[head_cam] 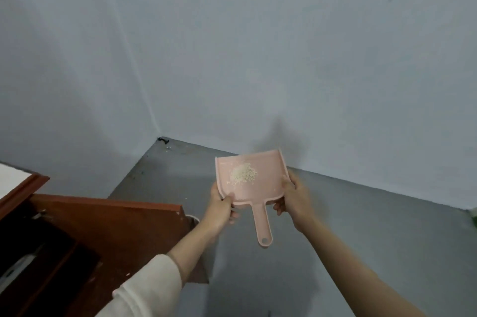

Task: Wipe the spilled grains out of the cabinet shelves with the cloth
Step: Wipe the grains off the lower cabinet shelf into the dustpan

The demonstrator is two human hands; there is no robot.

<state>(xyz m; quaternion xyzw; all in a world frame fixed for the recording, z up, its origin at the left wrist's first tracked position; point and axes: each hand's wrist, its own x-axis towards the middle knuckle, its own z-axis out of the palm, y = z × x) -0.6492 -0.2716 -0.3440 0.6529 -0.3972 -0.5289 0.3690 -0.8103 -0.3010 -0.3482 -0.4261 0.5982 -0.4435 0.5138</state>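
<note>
Item held: a pink dustpan (268, 184), kept roughly level above the floor (361, 234).
Grains (244, 174): a small pale heap is noted on the pan bed, left of centre, between the two hands.
Left hand (222, 209): fingers (227, 199) are curled round the pan's rear left corner.
Right hand (293, 199): fingers (280, 207) are hooked under the right edge, with the thumb laid along the side wall.
Handle (263, 226): left ungripped, pointing back at the person.
Axis: the pan runs from handle to open lip, away from the person; a forward tilt is judged likely to shed the heap.
Cabinet (116, 223): set low and to the left with its door open, nearer the left hand.
Cloth: none is seen.
</note>
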